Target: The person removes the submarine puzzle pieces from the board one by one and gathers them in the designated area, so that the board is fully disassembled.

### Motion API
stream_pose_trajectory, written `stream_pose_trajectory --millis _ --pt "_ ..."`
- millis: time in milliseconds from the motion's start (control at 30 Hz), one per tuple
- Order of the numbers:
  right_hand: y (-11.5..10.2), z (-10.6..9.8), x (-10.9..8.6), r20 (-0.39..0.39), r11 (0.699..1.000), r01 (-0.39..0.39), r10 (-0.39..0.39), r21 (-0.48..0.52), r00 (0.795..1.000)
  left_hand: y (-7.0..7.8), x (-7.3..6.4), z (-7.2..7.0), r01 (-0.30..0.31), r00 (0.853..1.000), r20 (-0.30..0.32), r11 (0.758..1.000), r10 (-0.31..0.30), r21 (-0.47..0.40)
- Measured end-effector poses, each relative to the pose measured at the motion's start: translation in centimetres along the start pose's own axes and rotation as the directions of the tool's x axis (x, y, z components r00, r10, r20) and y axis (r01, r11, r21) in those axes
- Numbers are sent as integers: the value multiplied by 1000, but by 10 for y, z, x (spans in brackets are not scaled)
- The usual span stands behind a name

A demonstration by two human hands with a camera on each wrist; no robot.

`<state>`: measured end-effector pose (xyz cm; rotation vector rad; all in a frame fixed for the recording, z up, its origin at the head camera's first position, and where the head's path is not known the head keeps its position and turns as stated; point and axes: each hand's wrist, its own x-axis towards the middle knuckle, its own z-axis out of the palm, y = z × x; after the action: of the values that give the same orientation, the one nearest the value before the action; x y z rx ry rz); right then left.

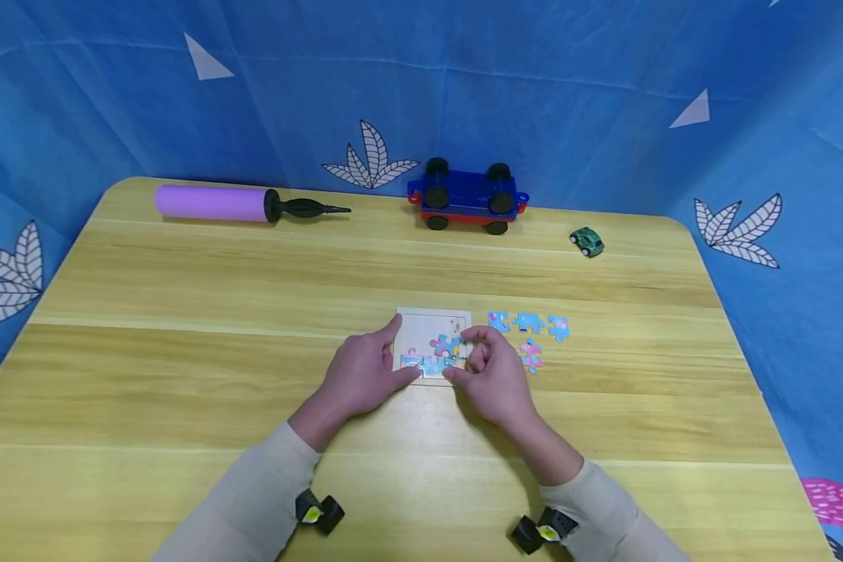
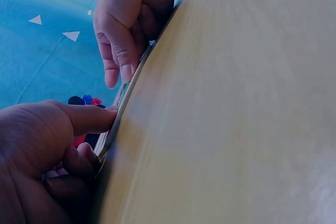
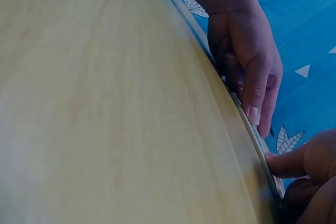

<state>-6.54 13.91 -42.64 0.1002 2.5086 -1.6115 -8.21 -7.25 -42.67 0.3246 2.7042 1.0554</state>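
Observation:
A small white puzzle board [image 1: 428, 321] lies on the table in front of me. Light blue pieces fill a row along its near side, and a blue and pink puzzle piece [image 1: 444, 344] sits askew above that row. My left hand [image 1: 360, 367] grips the board's left side, thumb on the near edge and index finger at the far left corner. My right hand [image 1: 495, 378] holds the right side, its thumb at the near right pieces and its bent index finger beside the askew piece. In the left wrist view, the left thumb [image 2: 94, 119] presses the board's edge.
Several loose puzzle pieces [image 1: 529, 322] lie right of the board. Along the back stand a purple hand pump [image 1: 214, 203], an overturned blue and red toy wagon [image 1: 467, 195] and a small green toy car [image 1: 587, 241]. A blue patterned cloth [image 1: 534, 94] hangs behind the wooden table [image 1: 183, 328].

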Motion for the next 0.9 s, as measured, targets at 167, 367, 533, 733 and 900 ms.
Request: stream_pose_trajectory --millis 167,367,533,733,900 --pt "2 -3 1 26 1000 12 -12 -1 1000 1 0 0 6 1000 4 1000 -6 -1" --pt "1 -5 4 50 999 14 -11 -51 999 3 0 -1 14 1000 5 1000 -14 -4" --pt "-2 -6 4 74 996 13 -6 -93 997 3 -1 -2 4 1000 -4 1000 -4 1" --pt "1 -7 3 95 996 48 -41 -78 995 3 -1 -2 12 1000 -1 1000 -12 -2" --pt "8 -12 -3 130 993 114 -108 -40 986 3 -2 -2 24 1000 10 1000 -24 -15"
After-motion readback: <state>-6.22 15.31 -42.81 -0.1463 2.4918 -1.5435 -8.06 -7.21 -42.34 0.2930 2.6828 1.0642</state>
